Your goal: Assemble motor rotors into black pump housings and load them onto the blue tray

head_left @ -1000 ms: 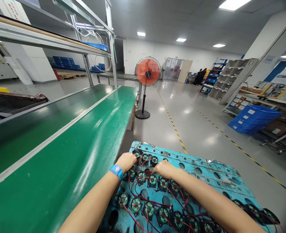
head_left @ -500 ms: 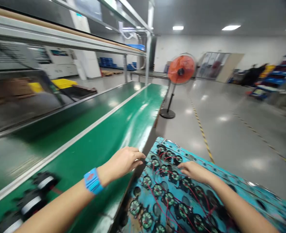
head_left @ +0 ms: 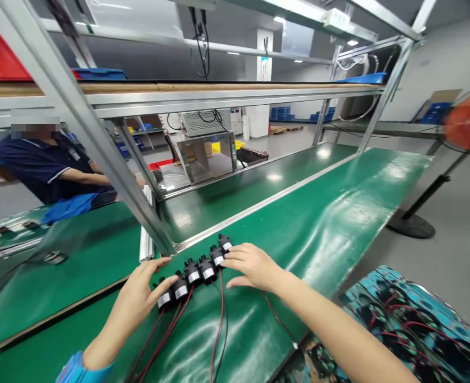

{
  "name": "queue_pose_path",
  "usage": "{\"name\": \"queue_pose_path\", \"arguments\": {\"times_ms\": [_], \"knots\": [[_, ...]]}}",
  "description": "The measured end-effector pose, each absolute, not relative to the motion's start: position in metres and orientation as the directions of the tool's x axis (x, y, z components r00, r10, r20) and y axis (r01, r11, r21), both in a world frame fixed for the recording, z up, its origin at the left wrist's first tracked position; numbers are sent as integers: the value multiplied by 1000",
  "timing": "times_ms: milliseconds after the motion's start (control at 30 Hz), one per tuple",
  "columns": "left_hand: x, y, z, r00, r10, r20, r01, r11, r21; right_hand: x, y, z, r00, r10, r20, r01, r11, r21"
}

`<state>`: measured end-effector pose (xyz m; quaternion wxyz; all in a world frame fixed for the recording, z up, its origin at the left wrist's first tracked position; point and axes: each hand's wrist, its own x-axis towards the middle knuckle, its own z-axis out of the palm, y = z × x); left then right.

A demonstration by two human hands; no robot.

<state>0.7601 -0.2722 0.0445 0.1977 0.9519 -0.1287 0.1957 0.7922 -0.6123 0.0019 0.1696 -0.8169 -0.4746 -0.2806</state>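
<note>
Several small black motor-like units [head_left: 194, 272] with white labels stand side by side in a slanting row on the green bench mat. Thin red wires [head_left: 221, 319] and a dark wire trail from them toward me. My left hand [head_left: 137, 295], with a blue wristband [head_left: 85, 368], is at the row's left end, thumb and fingers apart, the thumb over the nearest units. At the right end, my right hand [head_left: 254, 267] has its fingers stretched out against the last units, thumb apart. Neither hand wraps round a unit.
A turquoise tray [head_left: 382, 276] of wired round parts stands low at right. Metal posts [head_left: 95, 138] and a shelf [head_left: 235, 96] rise over the bench. A co-worker [head_left: 51, 165] is at left. An orange fan [head_left: 468, 122] stands at right.
The view has swung left from the turquoise tray to the bench. Both my hands have moved to the row of black units, my right hand leaving the tray.
</note>
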Motion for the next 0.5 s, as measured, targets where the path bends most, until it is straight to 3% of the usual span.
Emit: {"name": "queue_pose_path", "arguments": {"times_ms": [133, 267, 367, 500], "knots": [[748, -226, 31, 944, -67, 324, -192, -908, 371, 814, -533, 1, 363, 729, 581, 889, -457, 19], [744, -208, 13, 977, -129, 171, -193, -875, 444, 817, -480, -9, 395, 739, 546, 875, -483, 21], [745, -206, -2, 986, -152, 70, -165, -812, 560, 818, -456, -20, 461, 719, 520, 841, -542, 5], [743, -207, -12, 985, -164, 51, -152, -686, 712, 814, -435, -31, 528, 674, 516, 782, -623, 14]]}}
